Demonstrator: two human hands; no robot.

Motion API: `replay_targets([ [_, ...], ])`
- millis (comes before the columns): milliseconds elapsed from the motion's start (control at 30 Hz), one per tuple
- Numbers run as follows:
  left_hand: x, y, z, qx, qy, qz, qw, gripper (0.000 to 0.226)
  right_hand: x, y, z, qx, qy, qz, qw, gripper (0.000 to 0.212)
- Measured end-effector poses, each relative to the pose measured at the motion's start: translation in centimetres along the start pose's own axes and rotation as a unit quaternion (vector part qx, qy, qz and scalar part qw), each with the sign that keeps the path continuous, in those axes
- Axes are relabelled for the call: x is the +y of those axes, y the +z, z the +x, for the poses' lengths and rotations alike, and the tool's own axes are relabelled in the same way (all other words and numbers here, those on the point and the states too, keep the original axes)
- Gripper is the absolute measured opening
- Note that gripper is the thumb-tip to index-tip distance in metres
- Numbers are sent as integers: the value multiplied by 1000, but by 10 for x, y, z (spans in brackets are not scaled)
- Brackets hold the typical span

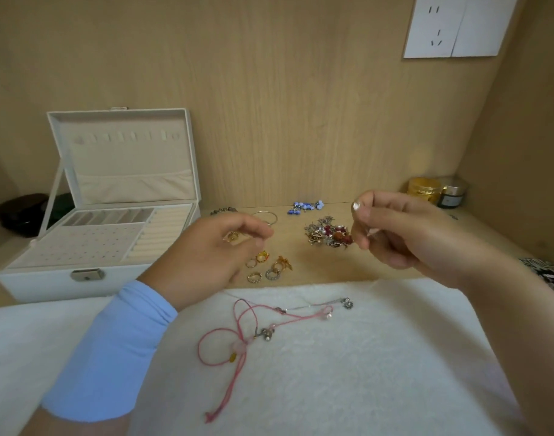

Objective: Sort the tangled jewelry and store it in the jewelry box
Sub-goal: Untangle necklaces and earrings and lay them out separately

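At left, jewelry box [49,286] lid up, ring rolls [164,234], perforated panel [80,243] inside

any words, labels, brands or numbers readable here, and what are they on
No text can be read.
Label on the dark jar: too small and blurred.
Print on the black-and-white cloth: maybe letters, illegible.
The socket and the jewelry box: no text shows.

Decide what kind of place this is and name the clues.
Probably a home dressing nook: a wall socket on the wood back panel, cosmetic jars in the right corner, and an open jewelry box at left.
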State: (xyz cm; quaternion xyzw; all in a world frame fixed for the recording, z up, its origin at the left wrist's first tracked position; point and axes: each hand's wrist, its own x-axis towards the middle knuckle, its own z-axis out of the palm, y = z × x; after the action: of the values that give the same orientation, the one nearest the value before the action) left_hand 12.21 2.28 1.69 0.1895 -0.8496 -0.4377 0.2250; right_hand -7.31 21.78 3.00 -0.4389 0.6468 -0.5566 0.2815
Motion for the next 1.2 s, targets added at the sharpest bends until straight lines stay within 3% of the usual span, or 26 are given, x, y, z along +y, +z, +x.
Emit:
replay_targets([
  [133,19,3,2,27,48,-163,985,18,-4,-4,-6,-245,110,-119,956,9],
  [200,24,3,5,26,70,-218,973,20,-2,-2,-6,-297,131,-154,933,20],
  [267,30,3,9,16,82,-251,964,21,-3,0,-4,-252,109,-181,944,27],
  [400,46,4,22,-4,103,-275,956,21,-9,17,6,7,13,-196,980,14],
  [433,51,5,26,-10,108,-281,954,20,-9,22,10,44,-2,-201,979,22],
  [467,55,6,30,-17,110,-292,950,19,-9,27,14,39,0,-192,981,36],
  [533,64,8,37,-28,111,-318,941,18,-11,36,20,-54,18,-127,990,56],
  [600,71,8,42,-22,113,-321,940,17,-9,43,22,-130,27,-74,988,45],
  [667,74,5,48,0,117,-314,942,16,-5,46,24,-146,16,-52,988,25],
  [767,72,-4,54,51,135,-253,957,16,1,40,26,-131,25,-47,990,21],
  [867,58,-12,61,102,153,-79,980,19,5,25,28,-95,49,-29,994,23],
  [1033,28,-15,70,130,70,35,988,22,11,1,31,-39,63,-88,993,25],
  [1200,20,-10,72,-48,-37,172,983,20,-5,-6,39,-48,71,-178,980,26],
])
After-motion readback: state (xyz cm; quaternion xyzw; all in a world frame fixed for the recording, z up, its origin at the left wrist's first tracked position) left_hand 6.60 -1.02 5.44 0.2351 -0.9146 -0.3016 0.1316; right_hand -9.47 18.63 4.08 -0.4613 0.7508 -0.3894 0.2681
